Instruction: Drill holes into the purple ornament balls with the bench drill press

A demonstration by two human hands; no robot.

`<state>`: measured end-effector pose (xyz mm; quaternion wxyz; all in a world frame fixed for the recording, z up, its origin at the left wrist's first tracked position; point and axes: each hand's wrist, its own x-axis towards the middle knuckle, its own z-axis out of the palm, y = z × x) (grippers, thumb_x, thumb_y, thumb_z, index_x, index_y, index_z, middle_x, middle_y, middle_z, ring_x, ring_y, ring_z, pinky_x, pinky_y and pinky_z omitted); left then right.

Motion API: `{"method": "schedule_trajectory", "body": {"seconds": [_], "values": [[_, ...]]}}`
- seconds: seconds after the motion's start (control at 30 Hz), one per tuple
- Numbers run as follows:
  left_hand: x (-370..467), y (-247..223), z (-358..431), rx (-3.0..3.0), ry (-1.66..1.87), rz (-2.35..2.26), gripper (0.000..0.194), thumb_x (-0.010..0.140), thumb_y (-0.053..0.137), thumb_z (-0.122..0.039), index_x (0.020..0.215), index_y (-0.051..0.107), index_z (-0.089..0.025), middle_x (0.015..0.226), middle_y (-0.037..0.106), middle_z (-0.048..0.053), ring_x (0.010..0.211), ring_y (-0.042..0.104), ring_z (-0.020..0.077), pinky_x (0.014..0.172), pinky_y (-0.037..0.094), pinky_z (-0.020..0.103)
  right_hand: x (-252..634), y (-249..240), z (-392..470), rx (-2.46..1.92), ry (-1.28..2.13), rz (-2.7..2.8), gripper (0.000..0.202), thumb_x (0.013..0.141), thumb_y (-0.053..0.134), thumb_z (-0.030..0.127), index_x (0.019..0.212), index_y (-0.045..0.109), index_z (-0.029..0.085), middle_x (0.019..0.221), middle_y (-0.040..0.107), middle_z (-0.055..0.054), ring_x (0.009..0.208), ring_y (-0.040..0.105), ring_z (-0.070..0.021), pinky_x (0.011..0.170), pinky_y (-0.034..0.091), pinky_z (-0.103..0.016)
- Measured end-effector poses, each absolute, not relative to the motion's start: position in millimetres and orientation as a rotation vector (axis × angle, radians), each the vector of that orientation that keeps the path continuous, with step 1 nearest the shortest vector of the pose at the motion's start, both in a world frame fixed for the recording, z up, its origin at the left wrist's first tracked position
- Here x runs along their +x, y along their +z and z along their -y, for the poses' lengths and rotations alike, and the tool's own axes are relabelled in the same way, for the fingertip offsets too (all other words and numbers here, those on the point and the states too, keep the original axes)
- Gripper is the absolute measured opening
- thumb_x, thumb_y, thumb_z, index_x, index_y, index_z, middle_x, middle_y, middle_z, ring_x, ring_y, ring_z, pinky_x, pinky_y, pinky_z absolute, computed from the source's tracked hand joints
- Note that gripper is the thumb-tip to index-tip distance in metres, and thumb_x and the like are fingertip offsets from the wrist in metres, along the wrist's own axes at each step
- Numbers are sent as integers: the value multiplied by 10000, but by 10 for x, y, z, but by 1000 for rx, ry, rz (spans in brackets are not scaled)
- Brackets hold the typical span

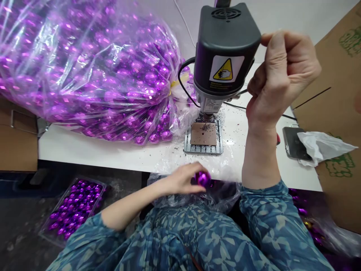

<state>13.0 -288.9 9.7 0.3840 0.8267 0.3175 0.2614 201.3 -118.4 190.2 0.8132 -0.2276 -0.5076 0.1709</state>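
Left hand [183, 178] low at the white table's [113, 152] front edge, fingers curled around a shiny purple faceted ball [203, 178] over a clear plastic bag in the lap. Right hand [278, 77] raised in a closed fist beside the dark grey bench drill head [225, 49]; whatever it grips is hidden. Big clear bag of purple balls [84, 67] lies on the table at left.

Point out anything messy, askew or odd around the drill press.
Dark shavings are scattered over the white table around the drill press and on its brown work pad. A crumpled white tissue partly covers a phone lying at the table's right edge.
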Motion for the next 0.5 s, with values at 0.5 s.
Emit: {"method": "schedule_trajectory", "body": {"seconds": [0.5], "values": [[-147, -87, 370, 1932, 1153, -1603, 108, 840, 723, -165, 805, 641, -226, 895, 718, 89, 948, 717, 313, 980, 617, 512, 2047, 1873, 1185, -510, 331, 1103, 555, 757, 777, 718, 830, 758, 168, 563, 496, 62, 396, 365, 5, 392, 217, -192]]}}
